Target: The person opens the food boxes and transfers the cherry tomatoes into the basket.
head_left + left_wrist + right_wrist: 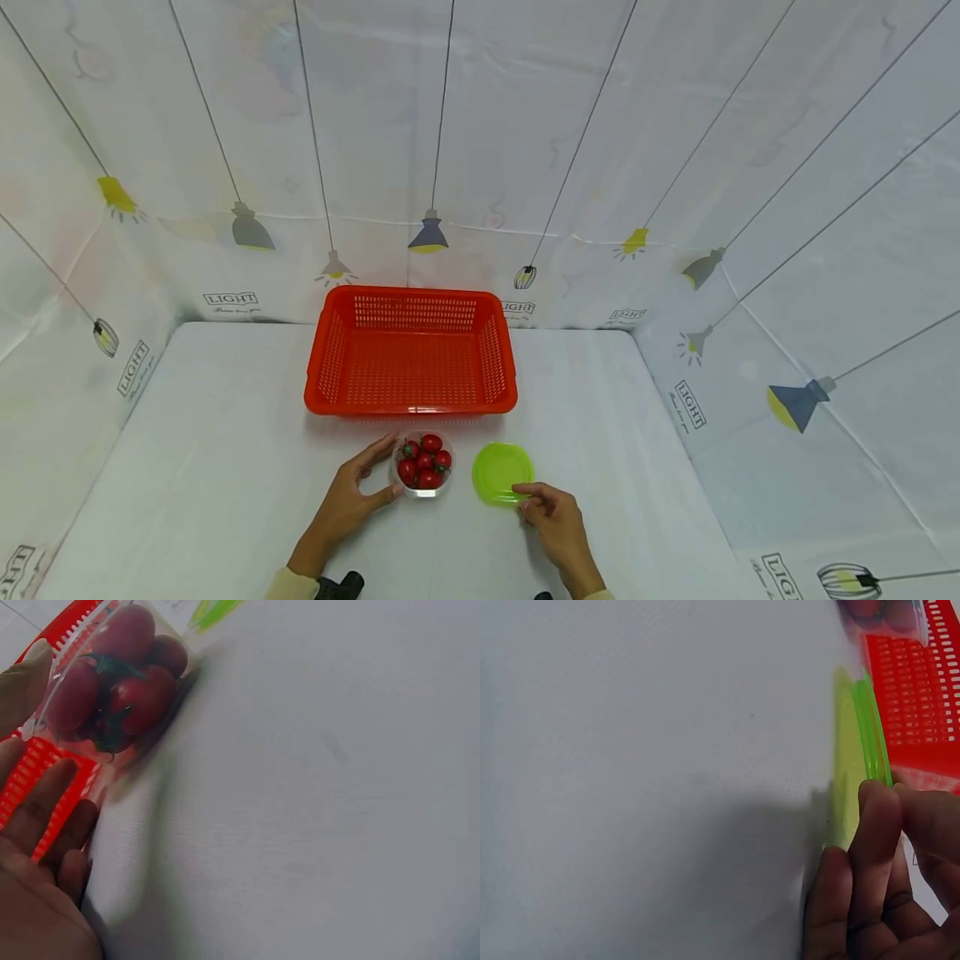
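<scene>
A small clear plastic container [424, 492] of red cherry tomatoes [425, 461] stands in front of the basket. My left hand [352, 493] holds it from the left, index finger at its far side and thumb at its near side. In the left wrist view the tomatoes [124, 682] show green stems through the clear wall, and several lower fingers are apart from it. To the container's right, my right hand [557, 525] pinches the near edge of a round green lid [501, 468] between thumb and finger. The right wrist view shows the lid [871, 727] edge-on, tilted, above the table.
A red perforated plastic basket [411, 367] sits behind the container at the back of the white-covered table [225, 467]. Pale wall sheets [487, 125] printed with hanging lamps surround the table at the back and sides.
</scene>
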{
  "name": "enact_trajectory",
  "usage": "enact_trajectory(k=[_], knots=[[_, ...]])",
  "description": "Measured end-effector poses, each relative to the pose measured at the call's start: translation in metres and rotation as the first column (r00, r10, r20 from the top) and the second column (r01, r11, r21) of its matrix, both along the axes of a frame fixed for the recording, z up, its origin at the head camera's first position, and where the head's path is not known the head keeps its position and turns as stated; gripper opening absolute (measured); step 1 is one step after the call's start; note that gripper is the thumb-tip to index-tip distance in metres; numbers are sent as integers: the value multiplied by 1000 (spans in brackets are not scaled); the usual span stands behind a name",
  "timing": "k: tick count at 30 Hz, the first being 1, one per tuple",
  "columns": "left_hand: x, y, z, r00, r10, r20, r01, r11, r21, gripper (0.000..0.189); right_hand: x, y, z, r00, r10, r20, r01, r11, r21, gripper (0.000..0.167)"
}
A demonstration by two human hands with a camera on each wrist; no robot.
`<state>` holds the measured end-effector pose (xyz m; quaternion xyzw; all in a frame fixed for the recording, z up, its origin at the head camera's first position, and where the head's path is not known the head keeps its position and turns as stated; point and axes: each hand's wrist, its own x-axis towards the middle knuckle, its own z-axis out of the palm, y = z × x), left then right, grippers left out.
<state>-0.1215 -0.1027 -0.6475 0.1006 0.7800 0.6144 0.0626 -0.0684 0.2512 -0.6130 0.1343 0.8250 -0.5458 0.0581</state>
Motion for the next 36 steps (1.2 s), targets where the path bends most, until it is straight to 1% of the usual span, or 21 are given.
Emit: enact_trajectory(k=[3,6,8,12,16,18,20,24,27,30,34,35,36], knots=[[-1,-1,-1,999,-34,-17,34,999,2,78,-2,-1,0,1000,-1,-1,1,993,119,24],[-2,-1,-1,998,-55,-22,56,998,18,78,-3,-3,-2,1000,9,-22,-3,972,235,24],[-2,-1,-1,998,-61,-23,62,998,19,78,-4,-3,-3,999,25,-46,-11,956,292,23],[-2,0,-2,996,-69,-62,70,997,16,77,-3,-3,-5,996,48,-72,-19,931,365,22],[-2,0,-3,996,-67,-65,69,997,17,77,-3,-3,-6,996,42,-77,-7,914,405,21],[-2,0,-3,997,-65,-52,66,998,21,77,-4,-5,-6,996,31,-89,9,911,413,19],[-2,0,-3,997,-65,-45,66,998,26,77,-5,-8,-3,993,34,-112,15,913,407,18],[-2,-1,-2,998,-60,-32,61,997,37,77,-10,-26,8,982,63,-179,5,934,357,21],[-2,-1,-1,998,-57,-22,57,998,37,77,-14,-43,20,964,98,-246,-22,955,296,27],[-2,0,0,998,-58,-5,58,998,27,77,-18,-60,32,943,138,-303,-60,966,253,30],[-3,1,-1,998,-60,16,59,998,26,77,-23,-78,44,922,187,-338,-112,967,229,33],[-3,1,-1,998,-61,16,61,998,28,76,-24,-82,47,919,199,-340,-127,967,221,34],[-3,1,-2,998,-62,12,62,998,30,76,-25,-85,48,911,219,-349,-147,964,221,34]])
